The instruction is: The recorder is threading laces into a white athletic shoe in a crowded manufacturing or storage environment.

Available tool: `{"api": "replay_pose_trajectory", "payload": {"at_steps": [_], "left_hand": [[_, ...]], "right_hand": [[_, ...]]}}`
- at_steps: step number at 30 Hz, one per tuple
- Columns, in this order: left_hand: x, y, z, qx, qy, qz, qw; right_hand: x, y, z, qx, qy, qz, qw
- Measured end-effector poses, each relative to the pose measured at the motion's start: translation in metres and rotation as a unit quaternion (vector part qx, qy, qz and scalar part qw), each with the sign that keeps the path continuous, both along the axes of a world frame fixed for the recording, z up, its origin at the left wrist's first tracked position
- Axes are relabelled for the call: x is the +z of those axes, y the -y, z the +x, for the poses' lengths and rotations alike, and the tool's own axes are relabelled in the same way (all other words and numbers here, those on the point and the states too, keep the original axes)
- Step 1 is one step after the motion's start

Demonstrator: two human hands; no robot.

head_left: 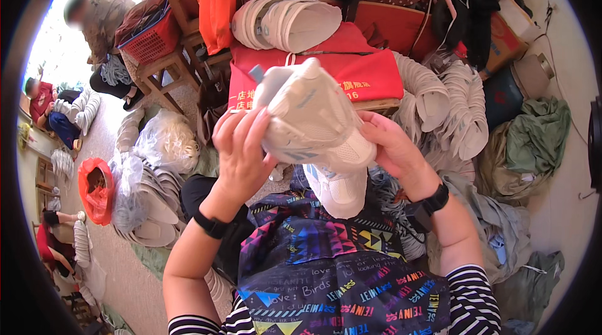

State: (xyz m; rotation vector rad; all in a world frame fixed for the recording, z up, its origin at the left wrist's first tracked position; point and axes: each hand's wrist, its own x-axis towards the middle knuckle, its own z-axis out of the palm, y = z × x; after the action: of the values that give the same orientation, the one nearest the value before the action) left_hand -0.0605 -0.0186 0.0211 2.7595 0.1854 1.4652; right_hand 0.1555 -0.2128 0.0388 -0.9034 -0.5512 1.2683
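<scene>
A pale beige-and-white shoe upper (313, 115) with light blue marks is held up in front of me between both hands. My left hand (243, 150) grips its left side near the collar, thumb below and fingers over the edge. On the other side, my right hand (395, 147) pinches the upper near its toe. Below the held piece, another white shoe upper (342, 194) rests over my patterned apron (338, 272), its top partly hidden. Just beyond, nested shoe uppers (285, 23) lie on a red bag (376, 71).
Stacked shoe uppers (461, 106) hang together at the right, near green cloth sacks (536, 140). To the left are plastic-wrapped bundles (166, 140), a red plastic bag (95, 191) and a wooden stool (166, 74) with a red basket (145, 37). Other people sit farther left.
</scene>
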Motion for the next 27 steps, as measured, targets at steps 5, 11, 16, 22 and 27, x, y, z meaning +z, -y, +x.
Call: {"api": "replay_pose_trajectory", "payload": {"at_steps": [5,11,16,22,27], "left_hand": [[0.005,0.007,0.045,0.012,-0.122,-0.085,0.989],[-0.009,0.008,0.052,-0.060,-0.255,-0.265,0.928],[-0.025,0.021,0.065,-0.172,-0.105,-0.550,0.810],[-0.029,0.031,0.076,-0.181,-0.153,-0.551,0.800],[-0.019,0.028,0.071,-0.312,-0.160,-0.661,0.664]], "right_hand": [[-0.016,0.039,-0.004,-0.052,-0.047,-0.103,0.992],[-0.038,0.068,-0.028,-0.047,-0.077,-0.194,0.977],[-0.026,0.074,-0.040,-0.022,-0.032,-0.238,0.970],[-0.006,0.069,-0.004,0.033,0.280,-0.335,0.899],[-0.021,0.011,0.027,-0.191,0.477,-0.100,0.852]]}}
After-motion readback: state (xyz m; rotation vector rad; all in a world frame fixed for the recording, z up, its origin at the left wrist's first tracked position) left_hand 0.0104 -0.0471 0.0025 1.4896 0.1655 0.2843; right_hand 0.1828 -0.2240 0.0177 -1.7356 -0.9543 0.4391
